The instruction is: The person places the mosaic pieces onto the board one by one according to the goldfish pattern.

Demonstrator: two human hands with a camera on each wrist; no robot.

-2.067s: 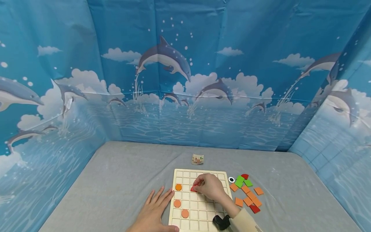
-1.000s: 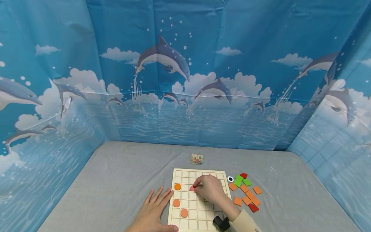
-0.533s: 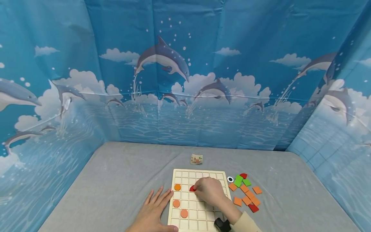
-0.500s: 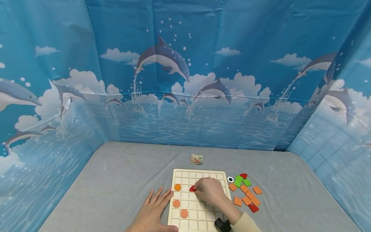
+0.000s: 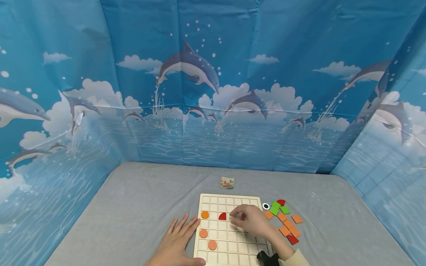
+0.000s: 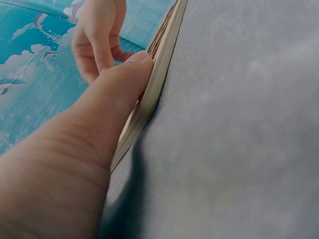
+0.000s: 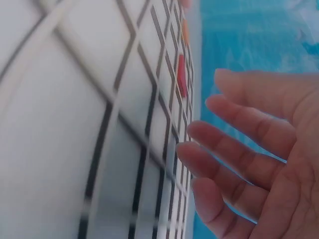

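Left hand [image 5: 179, 242] lies splayed, thumb on the left edge of the gridded board [image 5: 232, 246]; right hand [image 5: 251, 220] is over it, fingers parted, relaxed, just beside the red quarter-circle tile [image 5: 222, 216], lying in a grid cell; three orange discs [image 5: 212, 245] occupy cells farther left.

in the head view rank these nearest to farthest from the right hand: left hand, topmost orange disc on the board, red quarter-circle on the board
From the right hand:
1. Red quarter-circle: just left of the fingertips.
2. Topmost orange disc: farther left, in the leftmost column.
3. Left hand: farthest, at the left edge of the board.
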